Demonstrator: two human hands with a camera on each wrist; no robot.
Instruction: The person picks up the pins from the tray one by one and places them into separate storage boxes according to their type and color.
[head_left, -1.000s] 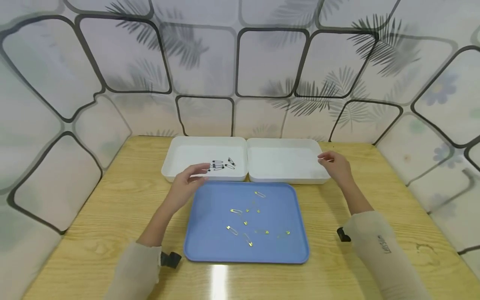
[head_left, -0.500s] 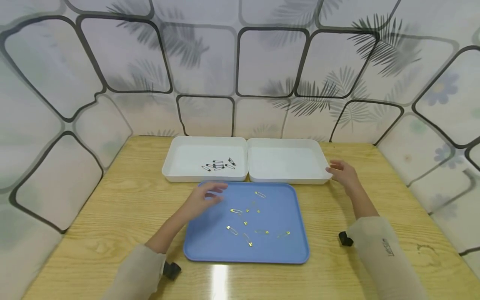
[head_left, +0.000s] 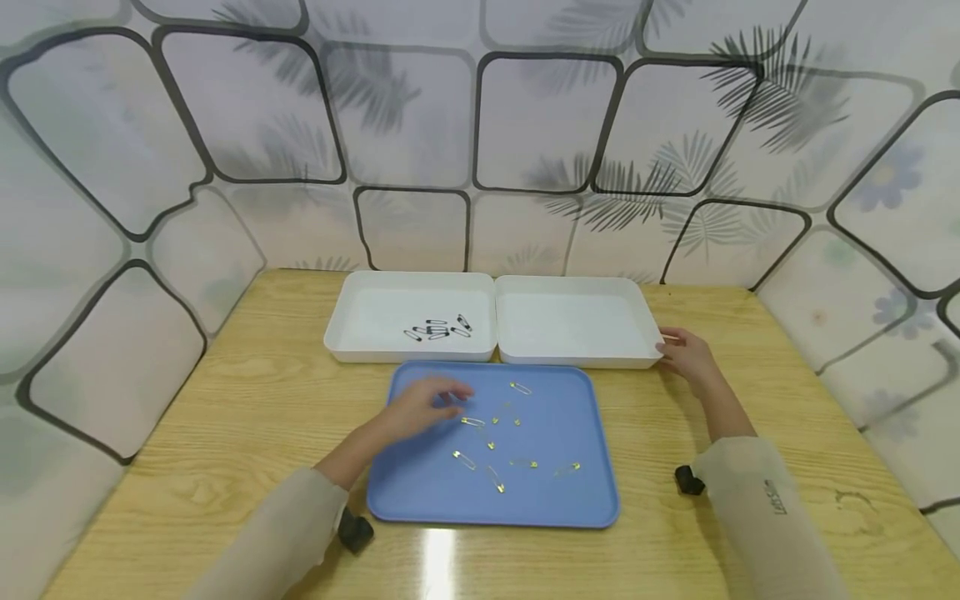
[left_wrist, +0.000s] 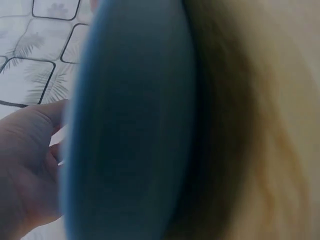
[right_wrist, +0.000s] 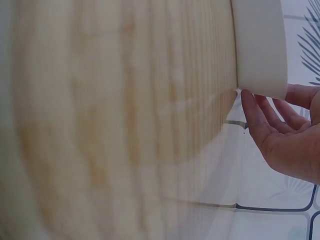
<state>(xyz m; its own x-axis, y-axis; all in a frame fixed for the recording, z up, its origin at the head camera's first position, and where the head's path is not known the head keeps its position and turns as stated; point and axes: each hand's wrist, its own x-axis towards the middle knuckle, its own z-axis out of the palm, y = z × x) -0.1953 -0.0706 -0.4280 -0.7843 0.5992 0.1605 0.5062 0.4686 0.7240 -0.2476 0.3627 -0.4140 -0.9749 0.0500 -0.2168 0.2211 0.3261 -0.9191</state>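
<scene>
We see, behind everything, a pale backdrop (head_left: 540, 125) patterned with dark outlines and fern leaves, and before it a wood-grained tabletop (head_left: 225, 392). On this we find a blue tray (head_left: 427, 500), with the left white tray (head_left: 382, 308) and the right white tray (head_left: 573, 321) standing side by side along its far edge. Two beige sleeves (head_left: 757, 492) reach in from the near side. We observe the left hand (head_left: 427, 407) above the left part of the blue tray, its fingers loosely bent, its thumb apart, and nothing visible in its grasp. The right hand (head_left: 686, 354) partly curls at the near right corner of the right white tray, holding it with digits set at rim and base. We note a small black block (head_left: 356, 532) at the left cuff. Smallest, we distinguish dark safety pins (head_left: 437, 331) clustered inside the left white tray and gold safety pins (head_left: 491, 446) scattered across the blue tray, one just beside the left thumb; we cannot tell whether they touch.
</scene>
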